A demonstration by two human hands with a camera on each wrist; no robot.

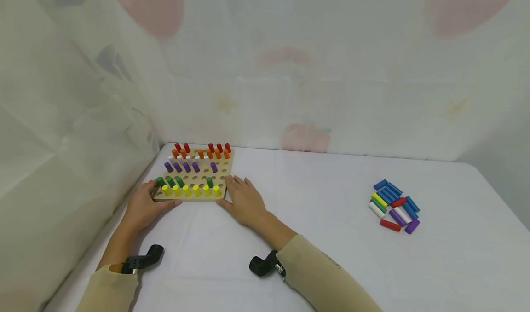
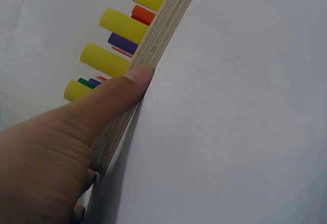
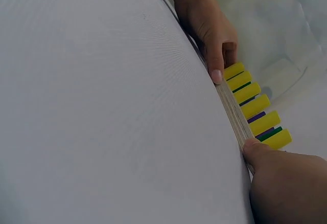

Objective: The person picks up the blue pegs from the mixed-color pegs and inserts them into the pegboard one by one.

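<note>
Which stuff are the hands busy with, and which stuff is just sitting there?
In use:
- wooden peg board, full of coloured pegs
- left hand, thumb pressed on the board's near edge
- right hand, touching the board's right corner

Just sitting there:
- loose pegs, in a pile far to the right
- white table

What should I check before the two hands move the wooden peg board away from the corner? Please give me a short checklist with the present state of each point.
1. Left hand on the board: ok, its thumb presses the near edge of the peg board.
2. Right hand on the board: ok, it touches the near right corner.
3. Pegs upright in their holes: ok, the yellow pegs stand straight.
4. Board flat on the table: ok in the wrist views.
5. Loose pegs out of the way: ok, they lie far to the right.
6. Fingers under the board: cannot tell.
</note>
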